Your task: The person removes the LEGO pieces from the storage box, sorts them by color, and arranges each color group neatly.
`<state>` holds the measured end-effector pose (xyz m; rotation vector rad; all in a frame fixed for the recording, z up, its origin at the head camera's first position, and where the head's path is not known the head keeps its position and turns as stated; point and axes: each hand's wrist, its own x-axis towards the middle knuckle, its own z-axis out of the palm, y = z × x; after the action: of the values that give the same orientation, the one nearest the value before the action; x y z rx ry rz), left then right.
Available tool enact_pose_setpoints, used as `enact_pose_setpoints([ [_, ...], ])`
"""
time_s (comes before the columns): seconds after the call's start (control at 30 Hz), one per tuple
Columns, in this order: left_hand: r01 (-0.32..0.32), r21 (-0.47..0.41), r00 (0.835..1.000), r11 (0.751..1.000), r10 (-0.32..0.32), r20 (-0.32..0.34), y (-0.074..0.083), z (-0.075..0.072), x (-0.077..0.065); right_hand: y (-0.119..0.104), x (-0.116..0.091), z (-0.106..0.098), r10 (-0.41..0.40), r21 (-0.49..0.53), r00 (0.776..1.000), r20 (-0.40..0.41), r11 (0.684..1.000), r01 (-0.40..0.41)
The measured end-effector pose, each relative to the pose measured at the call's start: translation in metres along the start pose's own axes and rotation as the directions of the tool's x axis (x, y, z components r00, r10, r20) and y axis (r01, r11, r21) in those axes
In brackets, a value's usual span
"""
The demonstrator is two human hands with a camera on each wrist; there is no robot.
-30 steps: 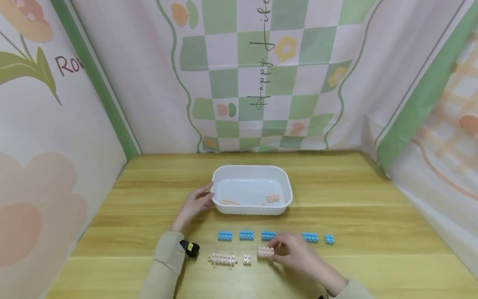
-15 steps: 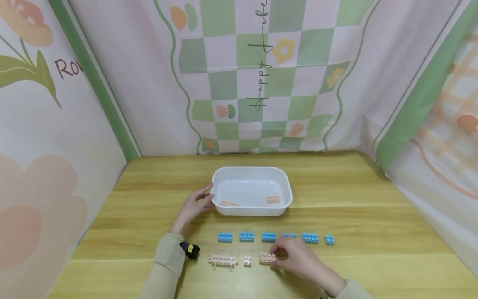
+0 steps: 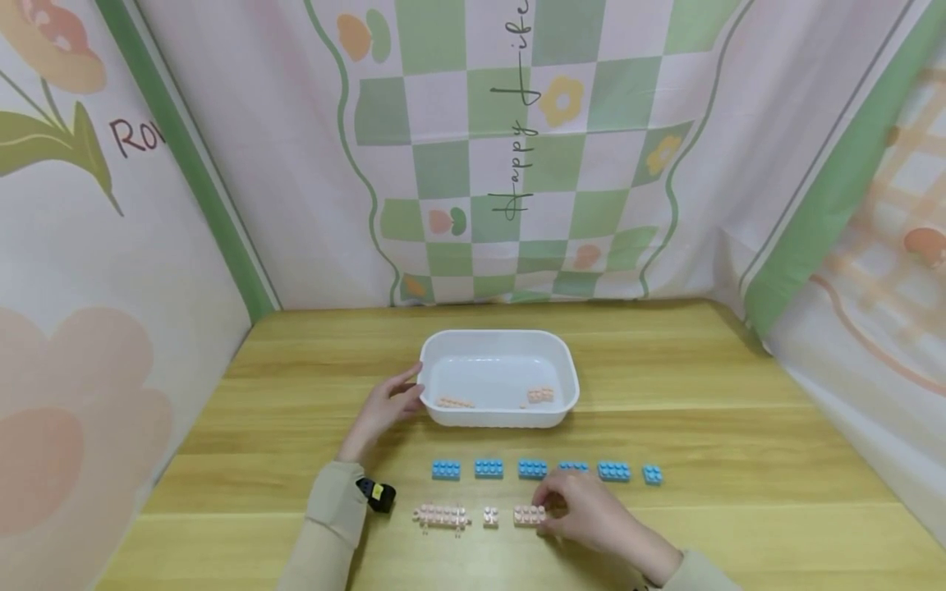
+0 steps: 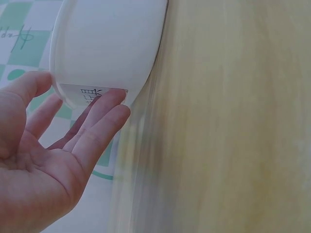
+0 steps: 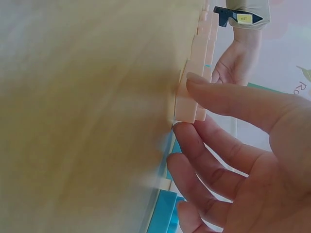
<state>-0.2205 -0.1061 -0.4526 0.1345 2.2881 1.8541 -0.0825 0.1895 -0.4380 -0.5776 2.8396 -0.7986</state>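
My right hand [image 3: 591,515] pinches a pale pink toy building brick [image 3: 528,515] between thumb and fingers; the brick sits at the table surface. In the right wrist view the thumb lies along the brick's [image 5: 185,99] side, and the other fingers curve at its end. To its left stand a small pink brick [image 3: 491,517] and a long pink piece [image 3: 442,516] with parts sticking out. My left hand [image 3: 386,406] is at the left end of a white plastic tub [image 3: 498,419]. The left wrist view has its fairly straight fingers [image 4: 99,138] against the tub wall, thumb at the rim.
Behind the pink pieces runs a row of blue bricks [image 3: 489,469], one partly hidden by my right hand. Inside the tub lie peach bricks [image 3: 540,396] and a long peach piece [image 3: 456,403]. A patterned curtain [image 3: 495,271] closes off the table's [image 3: 702,386] far edge.
My right hand has brought the pink brick down and slightly toward me, into line with the other pink pieces. The left hand stays at the tub.
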Motion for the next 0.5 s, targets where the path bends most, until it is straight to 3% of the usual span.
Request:
enact_pose_setpoints([
  [0.5, 0.015, 0.020, 1.000, 1.000, -0.015, -0.019, 0.0005, 0.0000, -0.0010, -0.0004, -0.0020, -0.0008, -0.014, -0.005, 1.000, -0.008, 1.000, 0.014],
])
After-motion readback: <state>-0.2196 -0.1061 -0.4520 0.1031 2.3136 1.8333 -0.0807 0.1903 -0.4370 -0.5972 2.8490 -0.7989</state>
